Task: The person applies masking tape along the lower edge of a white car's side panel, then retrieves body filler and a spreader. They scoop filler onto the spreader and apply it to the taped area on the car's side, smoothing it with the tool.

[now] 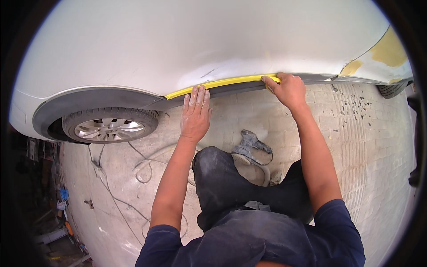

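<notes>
A power sander (250, 143) lies on the pale paved floor (356, 147) just past my bent knee (213, 167), its cable (142, 171) looping off in coils toward my left. Further left a wheel (110, 127) with a silver rim sits under its dark arch. Yellowish filler patches (388, 50) mark the bodywork at the far right. Clutter (62, 209) lies along the dim left edge.

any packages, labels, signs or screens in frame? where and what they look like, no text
No packages, signs or screens that can be made out.
Nearest to a label: yellow tape strip, long and thin, along the lower edge of the white car body, left hand flat below it, right hand pressing its right end.
</notes>
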The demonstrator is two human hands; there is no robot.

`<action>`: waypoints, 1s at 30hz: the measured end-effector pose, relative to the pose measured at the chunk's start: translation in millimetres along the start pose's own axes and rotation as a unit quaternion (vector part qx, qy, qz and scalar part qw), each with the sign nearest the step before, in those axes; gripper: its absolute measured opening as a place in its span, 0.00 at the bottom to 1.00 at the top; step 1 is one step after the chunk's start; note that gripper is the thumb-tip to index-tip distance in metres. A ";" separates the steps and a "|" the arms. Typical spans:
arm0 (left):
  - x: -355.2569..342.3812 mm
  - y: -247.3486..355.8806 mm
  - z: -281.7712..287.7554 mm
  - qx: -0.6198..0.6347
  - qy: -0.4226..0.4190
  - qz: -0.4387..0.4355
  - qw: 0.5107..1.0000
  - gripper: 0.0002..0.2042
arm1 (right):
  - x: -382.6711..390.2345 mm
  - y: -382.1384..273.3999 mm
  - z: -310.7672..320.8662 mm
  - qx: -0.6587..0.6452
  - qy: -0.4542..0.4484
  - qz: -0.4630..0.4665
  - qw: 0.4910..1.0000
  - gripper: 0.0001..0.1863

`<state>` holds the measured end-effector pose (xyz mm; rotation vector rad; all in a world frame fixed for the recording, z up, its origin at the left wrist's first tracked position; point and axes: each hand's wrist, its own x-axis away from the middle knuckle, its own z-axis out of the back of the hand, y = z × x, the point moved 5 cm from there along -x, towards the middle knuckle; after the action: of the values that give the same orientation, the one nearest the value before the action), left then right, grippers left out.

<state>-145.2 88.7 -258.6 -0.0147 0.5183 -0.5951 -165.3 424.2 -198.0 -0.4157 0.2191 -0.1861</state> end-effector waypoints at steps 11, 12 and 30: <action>-32.4 22.7 -19.4 -0.046 -0.040 -0.122 0.991 0.40 | -2.2 1.8 -0.4 -0.009 -0.028 -0.008 1.000 0.34; -37.4 25.8 -19.6 -0.052 -0.047 -0.132 0.989 0.40 | -2.5 1.3 0.0 -0.008 -0.028 -0.004 1.000 0.34; -102.2 93.4 -21.9 -0.184 -0.052 -0.284 0.940 0.33 | 1.2 44.1 28.1 -0.033 0.018 0.110 0.993 0.29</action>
<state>-177.8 224.4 -245.4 -0.5662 0.5172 -1.0471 -151.3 474.2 -191.6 -0.4508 0.3044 0.0301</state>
